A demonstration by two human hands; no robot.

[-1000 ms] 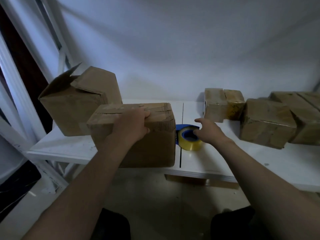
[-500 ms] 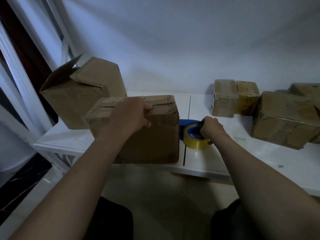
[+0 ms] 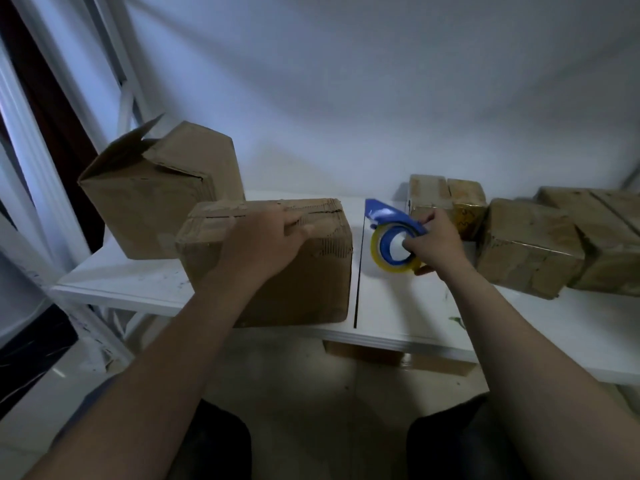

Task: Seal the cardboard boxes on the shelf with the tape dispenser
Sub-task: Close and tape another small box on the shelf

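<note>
A brown cardboard box (image 3: 304, 292) stands at the front edge of the white shelf (image 3: 398, 306). My left hand (image 3: 263, 244) lies on its top, fingers spread over the closed flaps. Just right of the box, my right hand (image 3: 434, 240) grips the blue tape dispenser (image 3: 393, 225) with its yellowish tape roll (image 3: 377, 252), lifted off the shelf and tilted. Behind the front box stands a second cardboard box (image 3: 156, 202) with its flaps partly open.
Several taped boxes sit at the right of the shelf: a small pair (image 3: 446, 199) at the back and larger ones (image 3: 526, 247) beside them. A dark seam (image 3: 358, 282) splits the shelf. White frame posts (image 3: 38, 174) rise at the left. Floor lies below.
My right hand reached the dispenser, closed round it and raised it off the shelf, tilting it. My left hand stayed on top of the front box.
</note>
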